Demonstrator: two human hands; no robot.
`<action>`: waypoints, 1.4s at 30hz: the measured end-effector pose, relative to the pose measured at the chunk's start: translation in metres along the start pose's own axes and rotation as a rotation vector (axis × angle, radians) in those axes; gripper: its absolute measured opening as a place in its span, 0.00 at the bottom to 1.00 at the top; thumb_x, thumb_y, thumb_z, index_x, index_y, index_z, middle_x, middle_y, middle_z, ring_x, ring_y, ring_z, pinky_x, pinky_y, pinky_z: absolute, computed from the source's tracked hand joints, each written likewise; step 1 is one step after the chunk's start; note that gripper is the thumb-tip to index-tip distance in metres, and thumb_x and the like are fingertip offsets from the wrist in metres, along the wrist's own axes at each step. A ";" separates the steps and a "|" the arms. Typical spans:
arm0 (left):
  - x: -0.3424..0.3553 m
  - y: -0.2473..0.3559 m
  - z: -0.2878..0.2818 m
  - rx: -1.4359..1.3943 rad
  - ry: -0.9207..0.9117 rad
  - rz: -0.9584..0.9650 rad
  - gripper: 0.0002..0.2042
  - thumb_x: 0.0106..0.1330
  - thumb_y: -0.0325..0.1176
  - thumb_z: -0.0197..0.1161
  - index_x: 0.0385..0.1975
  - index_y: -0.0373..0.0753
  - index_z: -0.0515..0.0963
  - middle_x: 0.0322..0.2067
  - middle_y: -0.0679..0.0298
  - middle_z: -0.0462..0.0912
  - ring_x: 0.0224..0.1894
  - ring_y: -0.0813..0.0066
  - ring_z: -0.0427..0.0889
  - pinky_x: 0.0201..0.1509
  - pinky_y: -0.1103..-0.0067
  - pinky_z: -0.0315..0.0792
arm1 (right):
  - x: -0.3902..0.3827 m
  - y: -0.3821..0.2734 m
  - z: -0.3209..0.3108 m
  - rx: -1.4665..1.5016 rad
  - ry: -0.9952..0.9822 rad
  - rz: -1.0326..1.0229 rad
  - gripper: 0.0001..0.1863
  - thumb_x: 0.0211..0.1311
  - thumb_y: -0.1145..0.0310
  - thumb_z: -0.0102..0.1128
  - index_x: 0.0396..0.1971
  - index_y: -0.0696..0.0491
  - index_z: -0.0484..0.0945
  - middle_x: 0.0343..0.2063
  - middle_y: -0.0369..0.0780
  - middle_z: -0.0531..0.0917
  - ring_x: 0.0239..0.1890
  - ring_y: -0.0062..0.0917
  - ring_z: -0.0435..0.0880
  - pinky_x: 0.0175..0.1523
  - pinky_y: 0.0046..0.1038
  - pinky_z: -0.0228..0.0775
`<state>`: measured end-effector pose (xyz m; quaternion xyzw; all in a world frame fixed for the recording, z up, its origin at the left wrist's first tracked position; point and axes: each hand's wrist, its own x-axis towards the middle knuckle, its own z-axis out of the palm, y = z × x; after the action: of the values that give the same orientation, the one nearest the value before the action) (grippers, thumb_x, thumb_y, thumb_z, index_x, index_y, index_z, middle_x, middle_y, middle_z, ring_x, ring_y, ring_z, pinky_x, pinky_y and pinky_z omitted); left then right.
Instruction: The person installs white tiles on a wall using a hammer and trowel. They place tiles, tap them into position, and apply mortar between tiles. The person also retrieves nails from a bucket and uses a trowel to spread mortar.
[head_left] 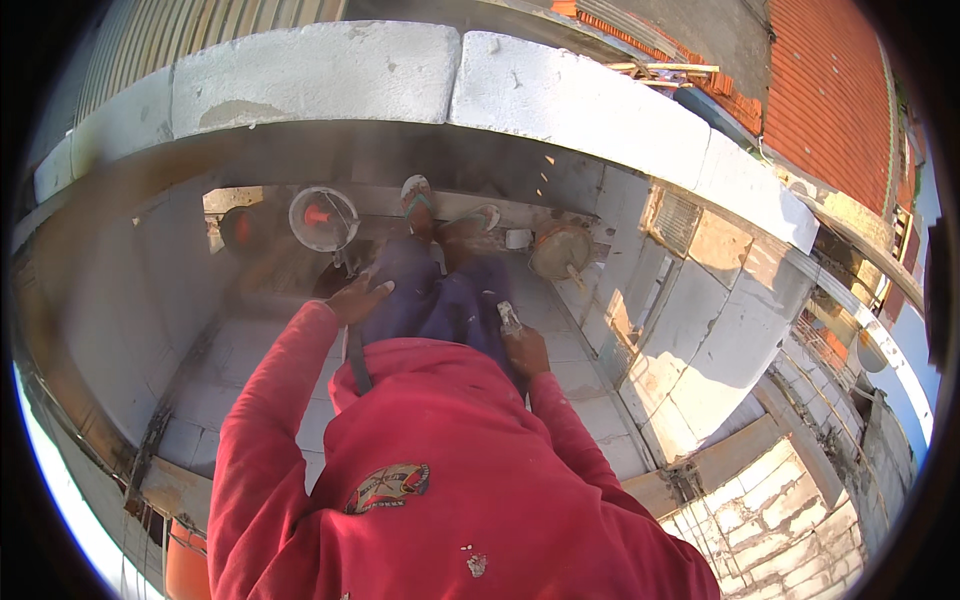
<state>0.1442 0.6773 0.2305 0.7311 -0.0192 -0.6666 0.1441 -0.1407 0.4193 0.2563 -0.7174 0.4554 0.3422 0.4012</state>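
Note:
My left hand [358,300] rests against my left thigh over the dark blue trousers, its thumb and fingers stretched out and nothing visible in it. Beside my right thigh, my right hand [527,350] is closed around a whitish, mortar-crusted hand tool [509,318]; its exact kind is hard to make out. Both arms are in red sleeves and hang low. My sandalled feet [416,200] stand on a narrow ledge, the right one set farther back. A round bucket [325,235] with something orange-red inside is left of my feet.
A wall of pale blocks [330,75] curves across in front. Right of my feet are a small white block [518,238] and a round mortar-stained container [562,250] with a stick. Beyond the wall lie an orange corrugated roof [830,100] and wood strips [665,68].

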 end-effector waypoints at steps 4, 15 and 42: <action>0.028 0.023 0.009 0.165 0.059 0.171 0.35 0.71 0.56 0.55 0.71 0.38 0.67 0.70 0.44 0.68 0.73 0.50 0.66 0.76 0.66 0.58 | -0.001 0.041 0.027 0.039 0.073 0.047 0.20 0.63 0.55 0.58 0.43 0.57 0.81 0.38 0.57 0.85 0.44 0.58 0.83 0.51 0.52 0.74; 0.163 0.252 0.125 0.532 -0.150 0.201 0.32 0.71 0.37 0.45 0.78 0.45 0.54 0.73 0.45 0.61 0.73 0.45 0.64 0.78 0.66 0.58 | -0.033 0.103 0.092 0.285 0.142 0.210 0.19 0.69 0.59 0.55 0.50 0.59 0.76 0.44 0.59 0.83 0.46 0.57 0.83 0.51 0.51 0.75; 0.460 0.225 0.152 0.837 -0.215 0.272 0.29 0.73 0.44 0.55 0.74 0.47 0.64 0.62 0.45 0.77 0.60 0.49 0.79 0.66 0.64 0.69 | 0.247 0.190 0.220 0.653 0.683 0.300 0.19 0.65 0.64 0.62 0.50 0.61 0.76 0.39 0.57 0.84 0.42 0.56 0.84 0.47 0.47 0.75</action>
<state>0.0834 0.3324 -0.1727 0.6438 -0.3977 -0.6488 -0.0806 -0.2582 0.4708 -0.1026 -0.5521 0.7423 -0.0189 0.3792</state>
